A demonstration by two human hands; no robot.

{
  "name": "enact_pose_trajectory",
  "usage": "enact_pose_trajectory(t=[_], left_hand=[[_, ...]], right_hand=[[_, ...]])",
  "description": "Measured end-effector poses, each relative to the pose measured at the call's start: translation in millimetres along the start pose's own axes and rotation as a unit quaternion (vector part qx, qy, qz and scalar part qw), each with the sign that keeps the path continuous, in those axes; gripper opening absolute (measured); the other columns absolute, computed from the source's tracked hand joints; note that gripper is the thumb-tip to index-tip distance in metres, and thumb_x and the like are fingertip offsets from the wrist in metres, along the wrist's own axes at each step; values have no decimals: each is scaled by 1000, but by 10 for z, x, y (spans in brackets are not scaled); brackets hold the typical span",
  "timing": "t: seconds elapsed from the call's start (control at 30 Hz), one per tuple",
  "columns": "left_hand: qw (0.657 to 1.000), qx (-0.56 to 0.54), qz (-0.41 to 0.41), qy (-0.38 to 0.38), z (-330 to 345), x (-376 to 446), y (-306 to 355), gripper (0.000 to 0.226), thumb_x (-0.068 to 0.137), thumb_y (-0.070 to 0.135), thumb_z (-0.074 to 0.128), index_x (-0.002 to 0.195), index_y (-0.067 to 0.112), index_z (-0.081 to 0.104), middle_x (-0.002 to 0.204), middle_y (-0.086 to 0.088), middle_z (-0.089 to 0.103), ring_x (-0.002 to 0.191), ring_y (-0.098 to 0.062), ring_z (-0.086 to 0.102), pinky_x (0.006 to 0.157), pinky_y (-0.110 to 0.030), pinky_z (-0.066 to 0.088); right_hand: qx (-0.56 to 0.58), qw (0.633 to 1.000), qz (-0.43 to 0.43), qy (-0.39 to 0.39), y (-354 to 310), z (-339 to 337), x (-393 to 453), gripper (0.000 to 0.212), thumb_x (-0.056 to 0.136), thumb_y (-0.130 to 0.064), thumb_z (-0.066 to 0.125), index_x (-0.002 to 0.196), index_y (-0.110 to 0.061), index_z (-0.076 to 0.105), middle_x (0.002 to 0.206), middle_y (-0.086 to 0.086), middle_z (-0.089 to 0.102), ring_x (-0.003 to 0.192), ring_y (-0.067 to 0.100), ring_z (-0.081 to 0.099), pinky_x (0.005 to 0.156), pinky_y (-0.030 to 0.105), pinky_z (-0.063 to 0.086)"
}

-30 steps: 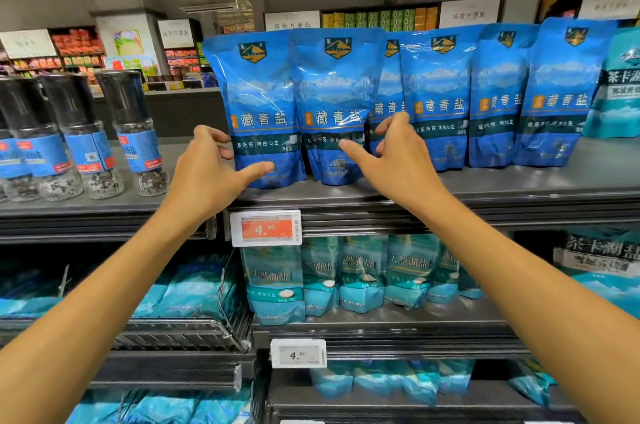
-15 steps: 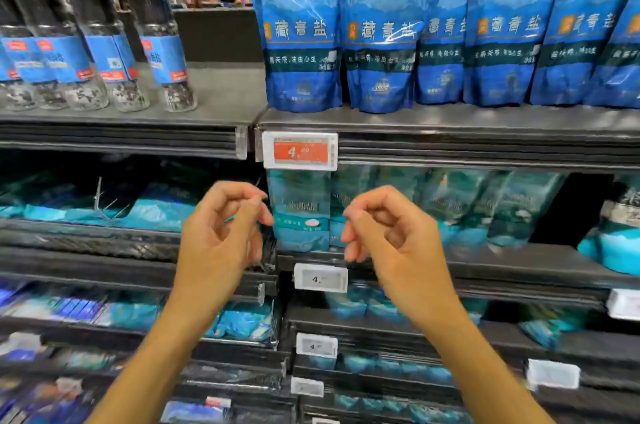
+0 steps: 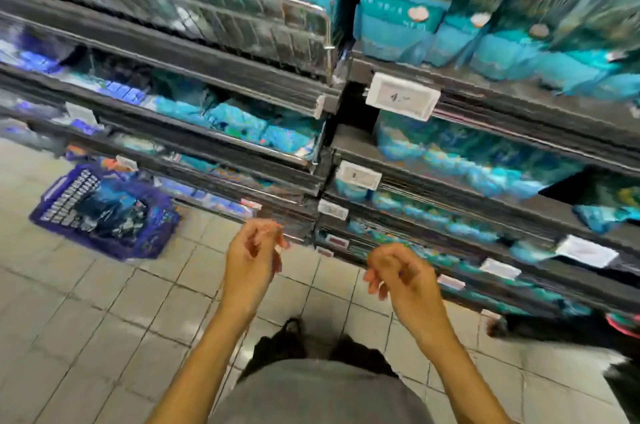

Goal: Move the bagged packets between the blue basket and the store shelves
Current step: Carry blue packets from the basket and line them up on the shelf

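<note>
The blue basket sits on the tiled floor at the left, against the foot of the shelves, with dark blue bagged packets inside it. Teal bagged packets fill the store shelves above and to the right. My left hand and my right hand hang in front of me over the floor, fingers loosely curled, each holding nothing. The view is blurred by motion.
White price tags stick out from the shelf edges. A wire divider fronts the upper left shelf. Light floor tiles spread below, with my dark shoes near the shelf base.
My head has tilted from the top shelf of blue packets down to the floor. Both hands have let go of the shelf packets and dropped low, empty. The basket has come into view.
</note>
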State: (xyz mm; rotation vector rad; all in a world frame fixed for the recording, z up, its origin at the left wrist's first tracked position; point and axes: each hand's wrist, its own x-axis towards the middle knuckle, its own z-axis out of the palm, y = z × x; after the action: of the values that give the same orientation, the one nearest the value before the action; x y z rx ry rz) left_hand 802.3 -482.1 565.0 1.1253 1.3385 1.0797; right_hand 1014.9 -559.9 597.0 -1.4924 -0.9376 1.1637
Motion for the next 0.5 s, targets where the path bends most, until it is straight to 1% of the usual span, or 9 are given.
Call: enact_pose_trajectory(t=[0.07, 0.17, 0.23, 0.3, 0.4, 0.5], left_hand=[[1000, 16, -22, 5, -98, -192, -180, 20, 104, 5, 48, 93, 13, 62, 71, 4, 68, 43, -10, 49, 39, -16, 35], [997, 42, -58, 11, -220, -464, -374, 20, 105, 8, 48, 95, 15, 64, 75, 2, 69, 49, -8, 53, 41, -14, 37], [994, 51, -89, 38, -300, -648, -456, 18, 105, 13, 48, 97, 14, 64, 77, 1, 69, 51, -7, 54, 42, -13, 38], [989, 54, -119, 71, -371, -844, -502, 17, 105, 17, 48, 98, 14, 64, 80, 0, 69, 53, -7, 55, 44, -14, 39], [976, 56, -160, 134, -446, -1153, -546, 18, 105, 23, 49, 98, 15, 64, 83, -1, 70, 55, -8, 55, 45, -16, 41], [958, 46, -192, 206, -528, -1444, -627, 22, 104, 29, 49, 96, 16, 65, 82, 0, 71, 56, -9, 56, 45, -18, 42]], right_hand=[[-13, 999, 29, -36, 202, -36, -127, 22, 95, 19, 47, 84, 6, 61, 68, 12, 65, 56, 12, 58, 53, 19, 45], [-46, 994, 47, -86, 447, -77, -231, 32, 89, 25, 47, 76, 0, 62, 75, 20, 62, 60, 18, 56, 56, 20, 44], [-58, 988, 62, -128, 561, -96, -259, 30, 87, 24, 51, 74, -1, 62, 74, 18, 61, 60, 19, 55, 56, 21, 43], [-77, 979, 71, -174, 631, -67, -259, 27, 87, 19, 57, 74, -3, 63, 70, 10, 62, 59, 15, 55, 55, 20, 43], [-128, 959, 54, -246, 684, 73, -234, 36, 88, 16, 60, 71, -16, 64, 72, 1, 64, 58, 5, 56, 56, 16, 44], [-153, 940, 61, -299, 670, 336, -130, 39, 88, 11, 62, 70, -23, 62, 72, 3, 65, 59, 8, 59, 58, 19, 46]])
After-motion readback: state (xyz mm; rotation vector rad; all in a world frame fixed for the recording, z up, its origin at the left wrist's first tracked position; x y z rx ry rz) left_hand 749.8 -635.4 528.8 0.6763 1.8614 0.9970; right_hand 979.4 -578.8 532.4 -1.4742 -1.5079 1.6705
